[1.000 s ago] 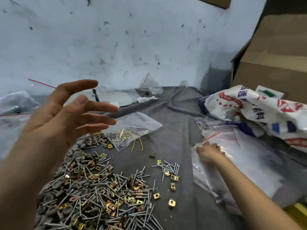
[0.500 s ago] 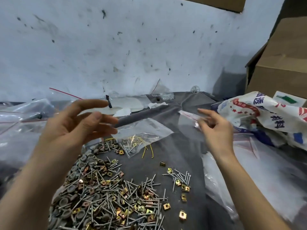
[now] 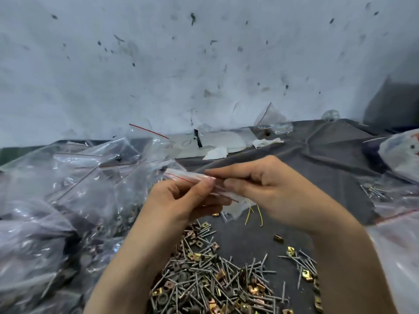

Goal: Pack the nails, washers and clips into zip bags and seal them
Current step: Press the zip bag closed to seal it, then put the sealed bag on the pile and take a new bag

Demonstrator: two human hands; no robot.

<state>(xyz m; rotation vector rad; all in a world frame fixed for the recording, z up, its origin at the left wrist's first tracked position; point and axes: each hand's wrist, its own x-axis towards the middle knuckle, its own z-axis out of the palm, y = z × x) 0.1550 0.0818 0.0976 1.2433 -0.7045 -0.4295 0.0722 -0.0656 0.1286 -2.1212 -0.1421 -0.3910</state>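
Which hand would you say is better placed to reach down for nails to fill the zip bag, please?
Probably the left hand: it pinches the zip bag just above the main pile of nails, while the right hand pinches the bag's other side over the grey cloth.

I log: pile of nails, washers and clips [image 3: 210, 282] on the cloth [image 3: 317, 159] at 6 o'clock | left hand [image 3: 181, 200] and right hand [image 3: 274, 191] above it, zip bag [image 3: 187, 176] pinched between them | bag heap [image 3: 68, 177] at 9 | small nail cluster [image 3: 301, 266] at 5 | bag stack [image 3: 399, 245] at 4 | wall [image 3: 204, 64] behind, 12.
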